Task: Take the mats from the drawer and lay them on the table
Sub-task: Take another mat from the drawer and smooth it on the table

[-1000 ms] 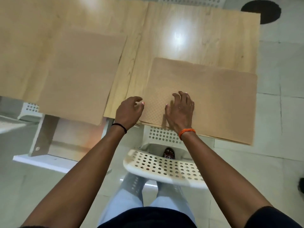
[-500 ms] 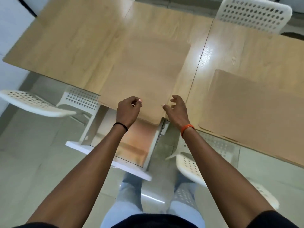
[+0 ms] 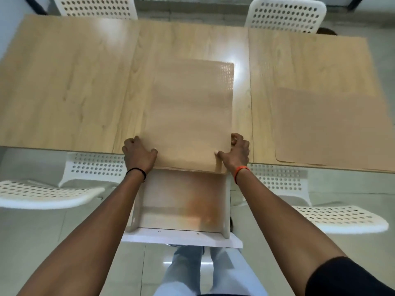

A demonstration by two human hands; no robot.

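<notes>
Both hands have shifted onto the centre mat [image 3: 188, 116]: left hand [image 3: 139, 155] and right hand [image 3: 236, 153] pinch its near corners, fingers curled. Two mats counted on table [image 3: 70, 86]; second mat [image 3: 329, 127] right. Drawer [image 3: 181, 201] open below. No legible writing.

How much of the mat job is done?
Done: one flat tan rectangular mat lies on the right part of the light wooden table. In hand: the left hand and right hand grip the near corners of a second tan mat, overhanging the open white drawer. Left: laying it flat. More mats inside? Cannot tell.
</notes>
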